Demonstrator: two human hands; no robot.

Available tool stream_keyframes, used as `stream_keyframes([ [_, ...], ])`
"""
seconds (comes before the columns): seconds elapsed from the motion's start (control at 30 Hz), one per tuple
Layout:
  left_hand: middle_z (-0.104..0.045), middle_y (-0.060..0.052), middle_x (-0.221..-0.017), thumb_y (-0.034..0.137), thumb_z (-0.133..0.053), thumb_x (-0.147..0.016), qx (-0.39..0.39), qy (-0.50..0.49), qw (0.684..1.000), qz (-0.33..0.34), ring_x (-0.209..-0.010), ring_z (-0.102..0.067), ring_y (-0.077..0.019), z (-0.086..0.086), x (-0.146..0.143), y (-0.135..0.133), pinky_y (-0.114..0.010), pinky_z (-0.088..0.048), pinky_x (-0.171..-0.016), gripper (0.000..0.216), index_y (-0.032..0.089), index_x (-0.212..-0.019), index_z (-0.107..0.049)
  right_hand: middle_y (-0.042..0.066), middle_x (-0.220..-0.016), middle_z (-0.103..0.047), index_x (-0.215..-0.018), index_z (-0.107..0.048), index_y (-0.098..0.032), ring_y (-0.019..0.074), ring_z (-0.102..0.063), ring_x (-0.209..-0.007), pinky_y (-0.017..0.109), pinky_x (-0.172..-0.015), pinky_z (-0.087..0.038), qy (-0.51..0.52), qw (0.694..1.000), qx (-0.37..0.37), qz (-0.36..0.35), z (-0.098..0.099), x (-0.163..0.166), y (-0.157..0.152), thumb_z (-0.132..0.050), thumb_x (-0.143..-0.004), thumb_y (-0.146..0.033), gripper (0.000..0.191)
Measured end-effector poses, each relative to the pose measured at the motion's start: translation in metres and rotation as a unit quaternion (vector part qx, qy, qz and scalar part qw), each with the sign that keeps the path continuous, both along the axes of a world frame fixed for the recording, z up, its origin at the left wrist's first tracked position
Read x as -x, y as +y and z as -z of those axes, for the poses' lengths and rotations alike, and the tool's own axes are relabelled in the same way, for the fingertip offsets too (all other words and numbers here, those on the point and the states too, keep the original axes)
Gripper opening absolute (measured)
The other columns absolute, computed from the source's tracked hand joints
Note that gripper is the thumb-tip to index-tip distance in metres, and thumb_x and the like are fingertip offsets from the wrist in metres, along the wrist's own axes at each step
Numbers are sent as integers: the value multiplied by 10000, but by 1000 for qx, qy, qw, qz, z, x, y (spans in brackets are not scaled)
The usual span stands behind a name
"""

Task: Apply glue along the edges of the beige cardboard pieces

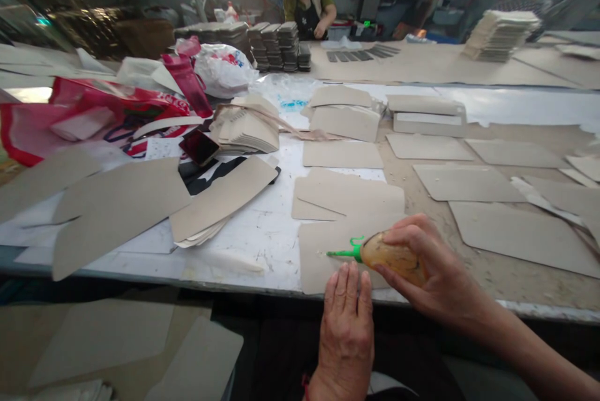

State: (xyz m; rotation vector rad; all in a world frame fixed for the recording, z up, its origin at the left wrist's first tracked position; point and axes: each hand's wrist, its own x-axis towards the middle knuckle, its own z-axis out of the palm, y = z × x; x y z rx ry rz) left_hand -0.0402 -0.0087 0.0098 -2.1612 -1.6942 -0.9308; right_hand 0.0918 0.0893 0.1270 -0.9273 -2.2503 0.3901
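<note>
My right hand (pixel 424 257) is wrapped round a yellowish glue bottle (pixel 391 257) with a green nozzle, tilted so that its tip points left. The tip is just at a grey-beige cardboard piece (pixel 312 242) by the table's front edge, where small whitish spots show. My left hand (pixel 347 307) lies flat with its fingers stretched out on the front edge of that same piece, below the nozzle. Directly behind it are two overlapping cardboard pieces (pixel 349 192), and another cardboard piece (pixel 342 154) lies farther back.
Several cardboard sheets (pixel 473 182) cover the right side. To the left are a fanned cardboard stack (pixel 246 126), a phone (pixel 199 146), a pink bottle (pixel 187 85) and a red bag (pixel 89 113). A person (pixel 307 1) stands across the table beside dark stacks (pixel 279 48).
</note>
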Motion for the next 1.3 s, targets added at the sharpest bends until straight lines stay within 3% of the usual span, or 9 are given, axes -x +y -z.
stream_keyframes([
  [0.23,-614,-144,-1310,45,-433,-873,-5,-7,1000,0,-1259,-546,-283,0,1,0,-447,-540,-981,413,70,-1259,-577,62,-977,-489,-1015,-509,-234,199,-528,-890,311,-745,-499,0,1000,-17,5,2,14,0,-625,-859,-158,209],
  [0.43,-677,-115,-1208,76,-424,-899,-16,-16,1000,-7,-1196,-597,-264,-2,1,2,-424,-549,-968,366,83,-1215,-608,47,-956,-521,-1038,-505,-243,189,-562,-892,302,-760,-517,42,999,29,-11,4,15,-6,-628,-857,-168,231],
  [0.7,-594,-153,-1335,45,-501,-870,-2,71,996,52,-1287,-521,-277,-5,41,-10,-415,-488,-1027,422,70,-1287,-555,44,-962,-551,-1033,-526,-270,214,-599,-851,309,-661,-518,56,981,34,181,2,-64,-25,-662,-847,-365,249],
  [0.83,-583,-213,-1326,94,-574,-863,-16,68,997,38,-1316,-483,-325,-10,36,-7,-460,-470,-1037,394,21,-1250,-562,40,-939,-549,-1009,-539,-276,225,-592,-833,335,-678,-522,42,971,17,237,3,-94,-34,-671,-823,-419,269],
  [1.07,-537,-191,-1389,97,-527,-883,26,39,998,49,-1349,-448,-296,-14,-2,4,-441,-508,-1018,446,69,-1328,-507,47,-949,-535,-1025,-523,-255,224,-569,-877,366,-748,-518,38,981,-2,192,10,-94,-35,-665,-842,-292,234],
  [1.3,-525,-200,-1398,61,-522,-875,24,61,997,51,-1359,-431,-306,-5,-3,5,-456,-514,-1010,485,97,-1358,-493,46,-938,-526,-1023,-511,-251,222,-551,-853,376,-743,-502,17,985,-1,169,10,-94,-33,-658,-850,-250,227],
])
